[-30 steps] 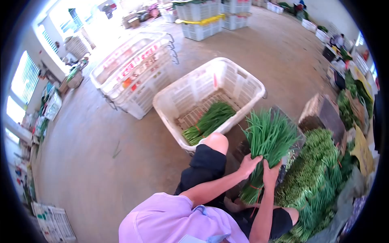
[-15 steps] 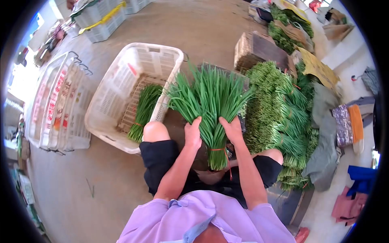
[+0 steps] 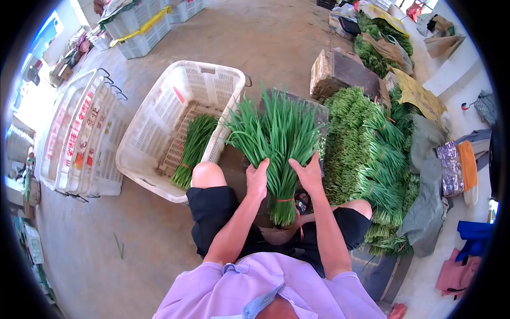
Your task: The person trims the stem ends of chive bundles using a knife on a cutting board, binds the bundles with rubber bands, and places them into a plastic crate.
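Observation:
A large bunch of garlic chives (image 3: pixel 275 141) stands between my knees, its leaves fanned out away from me and its cut stem ends toward me. A red band with a loose tail circles it near the stems. My left hand (image 3: pixel 257 179) is closed on the bunch's left side, thumb along the leaves. On the opposite side my right hand (image 3: pixel 308 174) grips it the same way, with most fingers hidden behind the leaves. To my left, a white plastic crate (image 3: pixel 139 175) contains another banded bunch of chives (image 3: pixel 194 146).
At my right lies a long pile of banded green bunches (image 3: pixel 348 143), partly covered by grey cloth (image 3: pixel 423 196). Beyond it sits a worn block (image 3: pixel 340 74). Nested white crates (image 3: pixel 87 143) stand at far left, with stacked crates (image 3: pixel 139 40) farther back.
The leaf fan has become slightly narrower, and the stem end has moved a little left. Both hands keep their hold on the bunch. The view has shifted slightly.

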`<state>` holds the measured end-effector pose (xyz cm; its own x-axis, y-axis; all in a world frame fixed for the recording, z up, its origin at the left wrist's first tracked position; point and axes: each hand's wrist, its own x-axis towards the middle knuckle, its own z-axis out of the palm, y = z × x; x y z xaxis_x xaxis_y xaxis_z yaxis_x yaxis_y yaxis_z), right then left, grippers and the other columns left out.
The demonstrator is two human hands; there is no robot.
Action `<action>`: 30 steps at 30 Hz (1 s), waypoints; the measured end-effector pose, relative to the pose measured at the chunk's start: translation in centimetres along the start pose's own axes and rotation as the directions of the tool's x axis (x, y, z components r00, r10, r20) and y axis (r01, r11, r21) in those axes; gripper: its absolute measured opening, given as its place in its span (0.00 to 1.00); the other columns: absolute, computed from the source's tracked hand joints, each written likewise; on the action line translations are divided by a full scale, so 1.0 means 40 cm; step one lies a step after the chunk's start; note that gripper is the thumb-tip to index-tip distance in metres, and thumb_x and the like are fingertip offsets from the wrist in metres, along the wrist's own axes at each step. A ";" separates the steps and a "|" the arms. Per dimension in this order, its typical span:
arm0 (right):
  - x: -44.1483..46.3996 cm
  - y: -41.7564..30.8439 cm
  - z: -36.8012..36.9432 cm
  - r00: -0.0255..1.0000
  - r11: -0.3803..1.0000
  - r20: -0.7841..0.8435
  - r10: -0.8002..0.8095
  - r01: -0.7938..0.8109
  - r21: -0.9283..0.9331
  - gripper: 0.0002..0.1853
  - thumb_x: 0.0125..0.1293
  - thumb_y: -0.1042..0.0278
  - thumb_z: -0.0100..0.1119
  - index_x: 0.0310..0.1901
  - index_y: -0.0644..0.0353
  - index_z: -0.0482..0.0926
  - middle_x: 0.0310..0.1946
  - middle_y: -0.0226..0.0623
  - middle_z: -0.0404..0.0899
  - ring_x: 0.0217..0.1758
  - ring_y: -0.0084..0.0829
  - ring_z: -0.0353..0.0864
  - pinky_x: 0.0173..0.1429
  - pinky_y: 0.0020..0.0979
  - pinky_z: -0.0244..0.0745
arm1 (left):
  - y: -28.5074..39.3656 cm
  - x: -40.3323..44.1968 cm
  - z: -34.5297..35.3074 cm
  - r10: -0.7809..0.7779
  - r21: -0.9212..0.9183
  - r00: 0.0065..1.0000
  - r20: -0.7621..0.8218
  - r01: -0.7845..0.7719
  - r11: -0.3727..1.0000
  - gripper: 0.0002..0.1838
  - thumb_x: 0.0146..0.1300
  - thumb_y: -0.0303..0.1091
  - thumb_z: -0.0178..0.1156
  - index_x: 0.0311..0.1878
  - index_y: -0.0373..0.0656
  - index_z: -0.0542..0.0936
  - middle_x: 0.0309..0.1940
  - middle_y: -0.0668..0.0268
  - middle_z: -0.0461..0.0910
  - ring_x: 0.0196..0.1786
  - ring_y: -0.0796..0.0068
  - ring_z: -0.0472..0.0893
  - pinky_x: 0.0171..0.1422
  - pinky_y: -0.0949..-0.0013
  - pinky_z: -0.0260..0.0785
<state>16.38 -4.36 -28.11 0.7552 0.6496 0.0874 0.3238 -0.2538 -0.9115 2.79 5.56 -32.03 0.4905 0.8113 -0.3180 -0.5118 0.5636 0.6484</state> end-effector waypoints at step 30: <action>0.013 -0.093 0.012 0.799 0.750 0.391 -0.457 0.583 -0.314 0.02 0.65 0.76 0.61 0.38 0.63 0.80 0.35 0.46 0.79 0.39 0.51 0.80 0.46 0.46 0.77 | -0.045 -0.040 0.005 0.157 0.492 0.987 0.015 -0.144 0.859 0.10 0.68 0.30 0.63 0.48 0.36 0.84 0.38 0.67 0.86 0.39 0.81 0.80 0.44 0.71 0.74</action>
<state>15.31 -2.75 -24.87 0.2321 0.9153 0.3291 0.8616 -0.0364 -0.5062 3.08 3.22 -32.55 0.4141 0.8875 -0.2020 -0.1634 0.2908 0.9427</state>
